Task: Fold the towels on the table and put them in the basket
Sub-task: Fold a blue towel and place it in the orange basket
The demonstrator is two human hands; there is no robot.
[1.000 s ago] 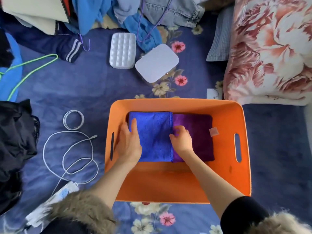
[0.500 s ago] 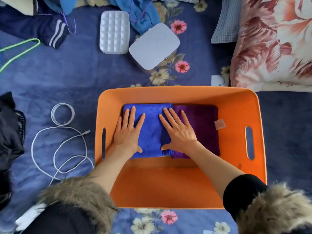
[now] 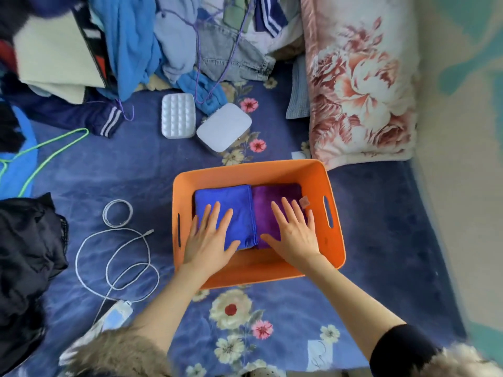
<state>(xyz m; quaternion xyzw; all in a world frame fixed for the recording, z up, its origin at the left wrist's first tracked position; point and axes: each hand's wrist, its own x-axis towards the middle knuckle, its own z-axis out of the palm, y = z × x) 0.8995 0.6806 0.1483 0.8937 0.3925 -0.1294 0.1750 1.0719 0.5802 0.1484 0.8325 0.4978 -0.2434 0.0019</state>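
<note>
A blue bedspread (image 3: 136,172) printed with flowers covers the surface, with a heap of clothes (image 3: 152,42) at the far side and a pink flowered pillow (image 3: 362,85) to the right. On it sits an orange basket (image 3: 336,235) holding two folded towels side by side, their edges touching: a blue towel (image 3: 226,202) on the left and a purple towel (image 3: 272,197) on the right. The left hand (image 3: 209,240) lies flat over the blue towel, its grip spread with straight fingers. The right hand (image 3: 294,232) lies flat over the purple towel, fingers spread the same way. A white cable (image 3: 114,257) loops on the bedspread left of the basket, and two white boxes (image 3: 178,115) lie beyond it.
</note>
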